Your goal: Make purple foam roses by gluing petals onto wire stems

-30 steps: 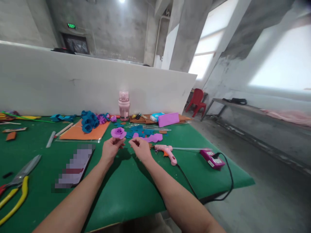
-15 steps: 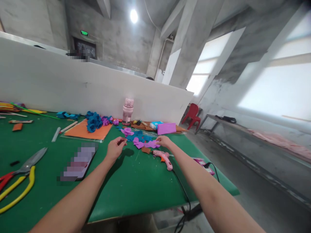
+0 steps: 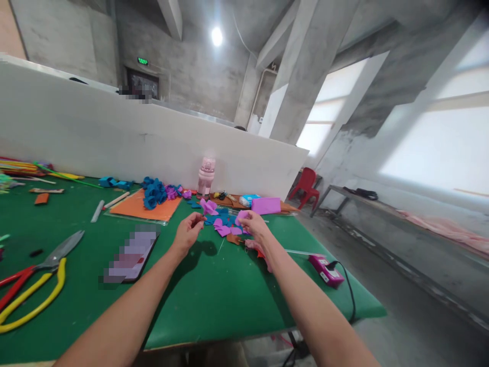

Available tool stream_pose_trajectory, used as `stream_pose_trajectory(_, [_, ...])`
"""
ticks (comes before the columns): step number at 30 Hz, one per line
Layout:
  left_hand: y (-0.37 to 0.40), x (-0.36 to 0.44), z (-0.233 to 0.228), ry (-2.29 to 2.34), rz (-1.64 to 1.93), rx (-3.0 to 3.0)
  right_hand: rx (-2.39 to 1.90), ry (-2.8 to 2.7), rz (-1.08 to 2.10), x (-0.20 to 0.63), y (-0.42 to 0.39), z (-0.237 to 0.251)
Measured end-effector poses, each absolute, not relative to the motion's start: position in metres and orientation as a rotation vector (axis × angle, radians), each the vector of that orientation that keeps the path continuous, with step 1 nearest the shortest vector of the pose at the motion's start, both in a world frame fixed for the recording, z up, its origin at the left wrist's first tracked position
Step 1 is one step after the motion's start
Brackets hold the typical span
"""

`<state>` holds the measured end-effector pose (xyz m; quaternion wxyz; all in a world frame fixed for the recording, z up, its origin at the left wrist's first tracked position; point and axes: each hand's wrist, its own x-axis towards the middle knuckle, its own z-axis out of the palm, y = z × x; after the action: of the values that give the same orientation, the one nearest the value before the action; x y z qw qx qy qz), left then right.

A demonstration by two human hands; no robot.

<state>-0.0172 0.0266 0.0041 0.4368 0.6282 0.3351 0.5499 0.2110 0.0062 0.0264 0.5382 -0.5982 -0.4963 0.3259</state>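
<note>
My left hand [image 3: 190,230] is closed in a pinch above the green table. Just beyond its fingertips is a purple paper flower [image 3: 208,206], apparently held by a thin stem that I cannot make out clearly. My right hand [image 3: 253,224] pinches a purple paper petal [image 3: 242,218], raised off the pile. Between and beyond the hands lie loose purple petals [image 3: 221,228] and blue petals [image 3: 225,218], with a brown paper piece [image 3: 233,239] closer to me. A pink glue gun [image 3: 252,245] lies partly hidden under my right forearm.
Yellow-and-red-handled shears [image 3: 57,260] and a phone [image 3: 133,255] lie at left. Blue paper flowers [image 3: 155,193] rest on orange paper [image 3: 126,205]. A pink bottle [image 3: 207,176] stands against the white partition [image 3: 153,137]. At right is a magenta power strip [image 3: 325,270] with a plugged-in cord.
My right hand has lifted a purple petal from the pile and moved slightly left with it. The flower by my left hand has tilted slightly. The view has shifted a little.
</note>
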Motion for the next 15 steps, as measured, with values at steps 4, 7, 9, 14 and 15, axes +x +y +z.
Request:
stream_pose_trajectory(4, [0.022, -0.015, 0.009, 0.812, 1.352, 1.607, -1.25, -1.064, 0.935, 0.164, -0.028, 0.016])
stream_pose_trajectory(7, [0.017, -0.011, 0.011, 0.782, 1.243, 1.613, -1.073, -0.76, 1.134, 0.135, -0.042, 0.007])
stream_pose_trajectory(9, [0.014, -0.009, 0.012, 0.795, 1.181, 1.627, -0.994, -0.599, 1.207, 0.123, -0.045, 0.003])
stream_pose_trajectory(14, [0.013, -0.005, 0.011, 0.772, 1.12, 1.632, -0.894, -0.48, 1.204, 0.111, -0.045, 0.003])
stream_pose_trajectory(15, [0.013, -0.005, 0.01, 0.764, 1.109, 1.63, -0.894, -0.469, 1.19, 0.11, -0.045, 0.004])
